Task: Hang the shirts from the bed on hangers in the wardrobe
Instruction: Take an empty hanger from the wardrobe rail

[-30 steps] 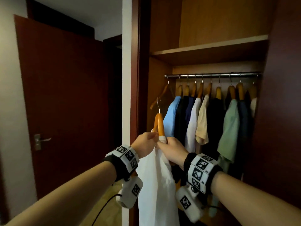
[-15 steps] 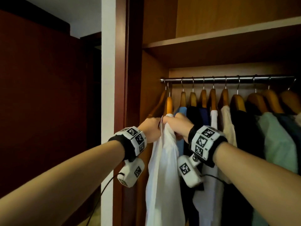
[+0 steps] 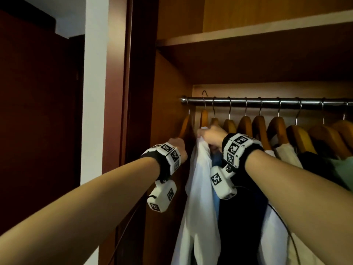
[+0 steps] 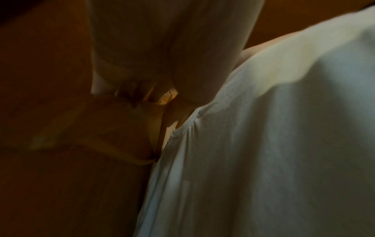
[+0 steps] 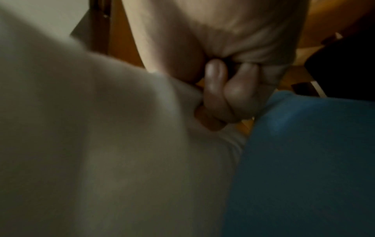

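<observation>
A white shirt point(image 3: 198, 188) hangs on a wooden hanger point(image 3: 204, 117) whose metal hook point(image 3: 204, 93) stands just over the left end of the wardrobe rail point(image 3: 267, 101). My right hand point(image 3: 210, 133) grips the hanger's top through the shirt's collar. In the right wrist view its fingers point(image 5: 215, 89) curl round the hanger's wood point(image 5: 209, 125) beside the white shirt point(image 5: 101, 128). My left hand point(image 3: 180, 148) is lower and to the left. In the left wrist view its fingers point(image 4: 182, 96) pinch a gathered fold of the white shirt point(image 4: 263, 144).
An empty wooden hanger point(image 3: 186, 125) hangs at the far left by the wardrobe's side wall point(image 3: 168, 111). To the right hang a blue shirt point(image 5: 304, 144) and several other shirts on wooden hangers point(image 3: 277, 129). A shelf point(image 3: 248, 33) runs above the rail.
Both hands carried the white shirt on its hanger up and into the wardrobe, to the rail's left end. The left hand now sits lower than the right.
</observation>
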`<state>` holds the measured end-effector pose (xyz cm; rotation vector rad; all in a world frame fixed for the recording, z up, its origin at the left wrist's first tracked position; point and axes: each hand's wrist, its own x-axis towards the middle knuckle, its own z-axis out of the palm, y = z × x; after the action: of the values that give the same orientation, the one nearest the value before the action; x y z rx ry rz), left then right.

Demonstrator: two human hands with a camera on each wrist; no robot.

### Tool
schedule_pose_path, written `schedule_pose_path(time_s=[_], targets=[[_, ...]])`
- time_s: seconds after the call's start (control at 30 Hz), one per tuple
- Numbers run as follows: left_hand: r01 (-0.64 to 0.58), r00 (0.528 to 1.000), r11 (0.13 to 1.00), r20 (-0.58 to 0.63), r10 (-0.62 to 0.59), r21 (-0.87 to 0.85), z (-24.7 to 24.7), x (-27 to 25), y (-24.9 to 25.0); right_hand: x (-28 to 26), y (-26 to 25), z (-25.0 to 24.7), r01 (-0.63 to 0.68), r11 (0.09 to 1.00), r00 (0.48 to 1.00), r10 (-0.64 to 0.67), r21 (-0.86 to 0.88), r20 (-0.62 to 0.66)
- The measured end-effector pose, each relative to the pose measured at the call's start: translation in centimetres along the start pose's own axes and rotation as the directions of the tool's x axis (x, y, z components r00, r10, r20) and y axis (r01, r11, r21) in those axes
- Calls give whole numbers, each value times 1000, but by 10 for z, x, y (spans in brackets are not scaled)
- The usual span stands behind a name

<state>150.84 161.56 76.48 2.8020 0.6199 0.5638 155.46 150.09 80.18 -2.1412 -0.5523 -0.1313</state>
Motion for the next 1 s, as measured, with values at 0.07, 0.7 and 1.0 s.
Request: schedule_pose_path(time_s=[0.07, 0.7, 1.0], targets=[[25, 999, 1000, -32, -25, 4, 7, 7, 0, 9, 1, 7, -35, 999, 999, 35, -39, 14], [-221, 957, 841, -278, 88, -494, -17, -42, -11, -21, -2, 12, 65, 986, 948, -109, -152, -298], [-357, 934, 690, -216, 286, -630, -18, -120, -47, -89, -31, 46, 50, 999, 986, -46, 15, -162]])
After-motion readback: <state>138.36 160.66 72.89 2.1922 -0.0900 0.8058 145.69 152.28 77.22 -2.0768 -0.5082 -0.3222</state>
